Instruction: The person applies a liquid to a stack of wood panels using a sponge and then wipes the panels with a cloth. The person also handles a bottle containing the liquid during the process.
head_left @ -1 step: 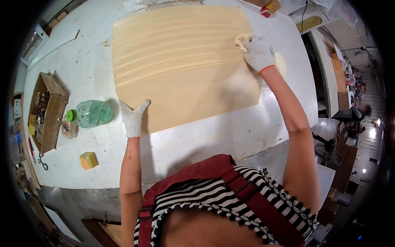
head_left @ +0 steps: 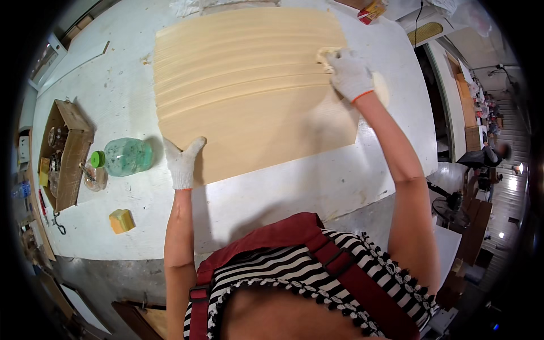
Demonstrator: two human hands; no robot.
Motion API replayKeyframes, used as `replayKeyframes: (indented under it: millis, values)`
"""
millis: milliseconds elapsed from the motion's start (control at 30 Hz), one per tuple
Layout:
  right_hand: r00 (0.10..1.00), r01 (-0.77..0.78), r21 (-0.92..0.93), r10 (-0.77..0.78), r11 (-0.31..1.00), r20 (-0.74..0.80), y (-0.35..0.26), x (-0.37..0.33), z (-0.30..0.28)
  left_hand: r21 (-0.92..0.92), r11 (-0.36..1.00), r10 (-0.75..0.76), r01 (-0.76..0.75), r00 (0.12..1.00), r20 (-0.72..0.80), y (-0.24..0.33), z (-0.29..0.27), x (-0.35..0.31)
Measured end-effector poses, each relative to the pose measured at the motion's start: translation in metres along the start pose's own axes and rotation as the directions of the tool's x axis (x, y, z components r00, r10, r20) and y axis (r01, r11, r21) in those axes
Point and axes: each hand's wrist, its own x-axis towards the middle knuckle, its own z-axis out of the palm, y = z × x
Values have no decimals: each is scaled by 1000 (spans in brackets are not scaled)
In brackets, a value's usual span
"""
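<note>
I have the tan sheet (head_left: 255, 122) on the white surface (head_left: 283, 180), its far part banded with ripples, its near part smoother. My left hand (head_left: 181, 162), gloved, rests at the sheet's near-left corner, thumb spread; that grip looks released, bracing rather than pinching, though its fingertips are hard to make out. My right hand (head_left: 351, 75) has its grip closed around a crumpled cream wad (head_left: 324, 58), apparently against the sheet just inside its right edge.

Uneven pressure is my main worry: if the left hand lightens while the right drags, the sheet could pivot or slide. Pressing the wad hard across the ripples might fold one into a crease, and snagging it on the right edge could lift or split that edge. Beyond it, a pale round thing (head_left: 381, 90), partly hidden, could catch my wrist. Left of the sheet, a careless elbow might knock the green bottle (head_left: 129, 157).
</note>
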Motion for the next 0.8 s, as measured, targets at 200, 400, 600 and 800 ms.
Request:
replayKeyframes:
  millis: [200,400,600,800]
  values:
    - [988,-93,-56,99,994,115,32,1,6,21,1000,8,-8,1000,14,-7,-5,0]
    - [876,-480,283,469,830,110,80,-26,2,64,997,31,-31,1000,-5,-3,-1,1]
    - [967,-252,230,255,940,21,48,-14,33,3,1000,-30,30,1000,7,6,-1,-1]
    - [993,-56,332,86,942,-79,-1,1,6,-9,1000,12,-12,999,46,6,-2,0]
